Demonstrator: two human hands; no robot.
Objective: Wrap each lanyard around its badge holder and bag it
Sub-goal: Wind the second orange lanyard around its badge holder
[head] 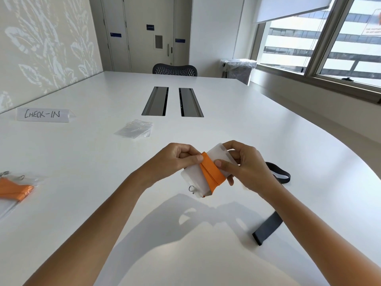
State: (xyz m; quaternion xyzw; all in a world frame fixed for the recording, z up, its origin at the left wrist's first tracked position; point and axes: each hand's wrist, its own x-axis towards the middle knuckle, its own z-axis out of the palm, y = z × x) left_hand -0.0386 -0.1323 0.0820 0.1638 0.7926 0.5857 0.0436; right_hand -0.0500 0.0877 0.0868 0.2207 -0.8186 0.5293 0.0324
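Where hands (175, 159) pinch, frosted holder (193, 178), orange-banded.

bare table (237, 124) ahead, empty bags (135, 129) far-left, bagged lanyard (14, 189) left, black strap (280, 176) right

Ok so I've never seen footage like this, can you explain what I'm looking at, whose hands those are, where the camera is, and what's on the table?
There is no machine here. One wide-angle camera sits on a person's head and looks forward and down, so the two bare arms reaching in from the bottom are that person's own. The left hand and right hand together hold a frosted badge holder above the white table, with an orange lanyard wound around its middle. A small metal ring hangs at its lower end. On the table lie a stack of clear zip bags, a handwritten CHECK-IN sign, a dark grey lanyard on the right, and, at the left edge, an orange lanyard already in a bag.
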